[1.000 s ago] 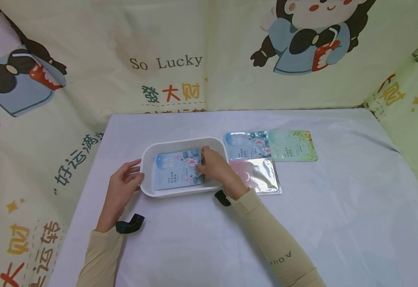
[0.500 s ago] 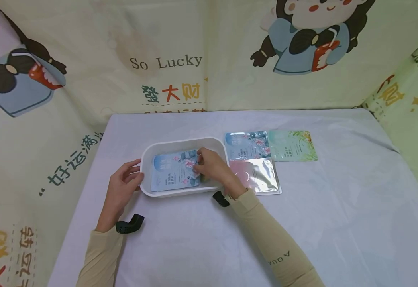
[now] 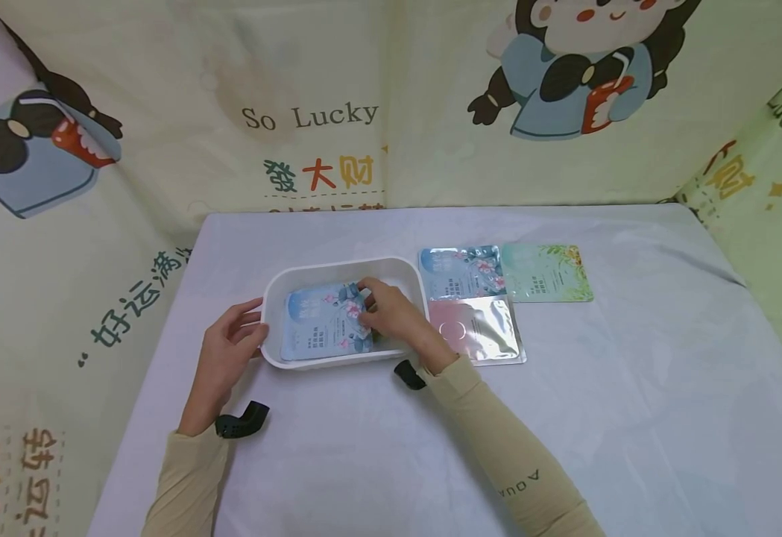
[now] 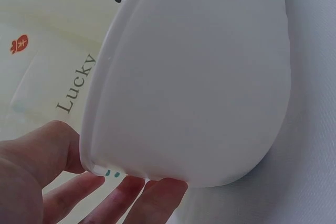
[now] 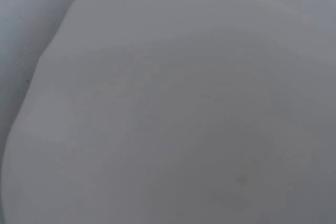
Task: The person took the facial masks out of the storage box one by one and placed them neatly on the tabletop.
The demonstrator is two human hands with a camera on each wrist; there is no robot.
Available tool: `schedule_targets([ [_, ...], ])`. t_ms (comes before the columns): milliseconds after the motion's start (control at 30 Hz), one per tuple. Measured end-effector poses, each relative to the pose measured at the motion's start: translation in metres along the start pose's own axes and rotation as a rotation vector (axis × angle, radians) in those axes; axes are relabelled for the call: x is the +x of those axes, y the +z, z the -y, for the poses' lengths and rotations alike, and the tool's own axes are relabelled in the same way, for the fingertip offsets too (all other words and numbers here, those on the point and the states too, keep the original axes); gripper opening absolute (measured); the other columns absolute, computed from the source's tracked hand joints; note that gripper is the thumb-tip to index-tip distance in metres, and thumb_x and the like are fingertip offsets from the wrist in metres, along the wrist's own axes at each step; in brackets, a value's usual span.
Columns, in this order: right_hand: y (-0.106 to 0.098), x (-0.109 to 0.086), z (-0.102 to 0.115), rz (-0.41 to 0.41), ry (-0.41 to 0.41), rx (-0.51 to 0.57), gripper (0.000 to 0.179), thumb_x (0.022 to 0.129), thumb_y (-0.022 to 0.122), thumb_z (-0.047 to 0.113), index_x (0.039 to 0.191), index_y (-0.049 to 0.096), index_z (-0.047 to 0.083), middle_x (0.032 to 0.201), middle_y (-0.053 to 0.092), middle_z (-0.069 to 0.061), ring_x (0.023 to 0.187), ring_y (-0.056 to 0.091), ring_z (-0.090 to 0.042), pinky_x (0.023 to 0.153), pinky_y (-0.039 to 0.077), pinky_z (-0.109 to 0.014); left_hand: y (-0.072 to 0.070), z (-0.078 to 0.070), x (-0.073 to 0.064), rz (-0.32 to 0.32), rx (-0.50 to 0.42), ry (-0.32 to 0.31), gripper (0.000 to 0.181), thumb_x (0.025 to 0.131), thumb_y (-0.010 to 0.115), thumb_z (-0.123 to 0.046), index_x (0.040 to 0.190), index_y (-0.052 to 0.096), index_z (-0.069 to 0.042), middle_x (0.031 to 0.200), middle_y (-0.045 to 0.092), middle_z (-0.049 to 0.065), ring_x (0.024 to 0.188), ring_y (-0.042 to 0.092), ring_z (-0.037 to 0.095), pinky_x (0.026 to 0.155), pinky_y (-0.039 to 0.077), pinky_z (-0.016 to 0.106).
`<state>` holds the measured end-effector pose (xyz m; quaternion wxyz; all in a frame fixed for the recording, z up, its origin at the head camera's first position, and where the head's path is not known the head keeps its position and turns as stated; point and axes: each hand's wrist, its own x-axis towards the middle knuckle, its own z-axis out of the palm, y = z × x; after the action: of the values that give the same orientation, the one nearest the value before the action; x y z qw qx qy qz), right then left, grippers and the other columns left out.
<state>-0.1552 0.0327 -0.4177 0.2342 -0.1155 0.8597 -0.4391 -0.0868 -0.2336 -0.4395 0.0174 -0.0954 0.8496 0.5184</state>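
Note:
Inside a white plastic tray (image 3: 303,273) lies a blue sheet mask packet (image 3: 317,321) with pink flowers, bent slightly at its right side. My right hand (image 3: 393,313) reaches over the tray's right end and pinches that side of the packet between thumb and fingers. At the tray's left end, my left hand (image 3: 226,343) holds the rim. The left wrist view shows the thumb of my left hand (image 4: 37,156) at the rim and the fingertips against the outer wall of the tray (image 4: 194,87). Only the tray's wall (image 5: 157,103) fills the right wrist view; the hand is out of it.
Right of the tray lie another blue packet (image 3: 461,270), a green packet (image 3: 545,272) and a pink and silver packet (image 3: 481,328), edge to edge. A white cloth covers the table (image 3: 337,447). A printed curtain (image 3: 183,97) hangs behind.
My right hand has moved a little to the left, and the blue packet has slid left within the tray. Its right side now bends more. My left hand stays at the tray's end.

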Motion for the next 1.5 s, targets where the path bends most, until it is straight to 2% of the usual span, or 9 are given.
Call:
schedule_targets([
  [200, -0.001, -0.002, 0.0, -0.042, -0.048, 0.006, 0.05, 0.095, 0.062, 0.006, 0.143, 0.047, 0.012, 0.12, 0.063, -0.016, 0.099, 0.062, -0.025, 0.078, 0.057, -0.032, 0.0, 0.0, 0.0, 0.004, -0.004, 0.003, 0.05, 0.098, 0.06, -0.026, 0.147, 0.047, -0.02, 0.135, 0.059, 0.013, 0.109, 0.062, 0.013, 0.072, 0.057, 0.02],
  [467, -0.003, -0.005, 0.002, -0.092, -0.137, 0.017, 0.044, 0.098, 0.058, 0.004, 0.14, 0.052, 0.015, 0.119, 0.063, -0.014, 0.093, 0.064, -0.025, 0.077, 0.056, -0.029, 0.0, 0.001, 0.0, 0.0, -0.012, 0.019, 0.05, 0.098, 0.06, -0.024, 0.146, 0.049, -0.017, 0.134, 0.06, 0.014, 0.102, 0.062, 0.003, 0.071, 0.057, 0.021],
  [733, -0.008, -0.014, 0.002, -0.133, -0.182, 0.05, 0.041, 0.098, 0.056, 0.003, 0.137, 0.057, 0.017, 0.123, 0.061, -0.011, 0.093, 0.064, -0.023, 0.08, 0.057, -0.03, 0.0, 0.001, 0.0, -0.001, -0.009, 0.02, 0.05, 0.098, 0.061, -0.026, 0.146, 0.049, -0.018, 0.134, 0.06, 0.014, 0.104, 0.062, 0.006, 0.071, 0.057, 0.021],
  [1000, -0.019, -0.021, 0.002, -0.201, -0.261, 0.042, 0.037, 0.096, 0.054, -0.004, 0.128, 0.063, 0.013, 0.129, 0.061, -0.009, 0.093, 0.064, -0.023, 0.08, 0.056, -0.03, -0.001, 0.002, 0.001, -0.004, -0.008, 0.027, 0.05, 0.098, 0.061, -0.023, 0.145, 0.049, -0.016, 0.133, 0.06, 0.015, 0.102, 0.062, 0.003, 0.071, 0.057, 0.021],
  [1100, -0.025, -0.025, 0.001, -0.221, -0.284, 0.04, 0.038, 0.095, 0.054, -0.006, 0.127, 0.063, 0.012, 0.132, 0.06, -0.008, 0.098, 0.064, -0.023, 0.082, 0.056, -0.031, -0.001, 0.002, 0.001, -0.001, -0.007, 0.025, 0.05, 0.098, 0.061, -0.023, 0.145, 0.049, -0.016, 0.134, 0.059, 0.015, 0.101, 0.061, 0.002, 0.071, 0.057, 0.021],
  [1267, -0.035, -0.034, 0.002, -0.226, -0.258, 0.042, 0.04, 0.097, 0.054, -0.002, 0.134, 0.059, 0.012, 0.131, 0.06, -0.013, 0.103, 0.066, -0.028, 0.087, 0.057, -0.036, -0.001, 0.001, 0.0, 0.0, -0.003, 0.02, 0.05, 0.098, 0.061, -0.023, 0.146, 0.049, -0.016, 0.134, 0.059, 0.015, 0.103, 0.061, 0.004, 0.071, 0.057, 0.02],
  [1500, -0.049, -0.046, 0.003, -0.214, -0.215, 0.078, 0.041, 0.099, 0.053, 0.002, 0.139, 0.055, 0.012, 0.125, 0.061, -0.018, 0.099, 0.068, -0.031, 0.081, 0.058, -0.036, -0.001, 0.001, 0.0, 0.0, -0.002, 0.017, 0.05, 0.098, 0.061, -0.025, 0.146, 0.048, -0.017, 0.135, 0.059, 0.014, 0.105, 0.062, 0.007, 0.072, 0.057, 0.02],
])
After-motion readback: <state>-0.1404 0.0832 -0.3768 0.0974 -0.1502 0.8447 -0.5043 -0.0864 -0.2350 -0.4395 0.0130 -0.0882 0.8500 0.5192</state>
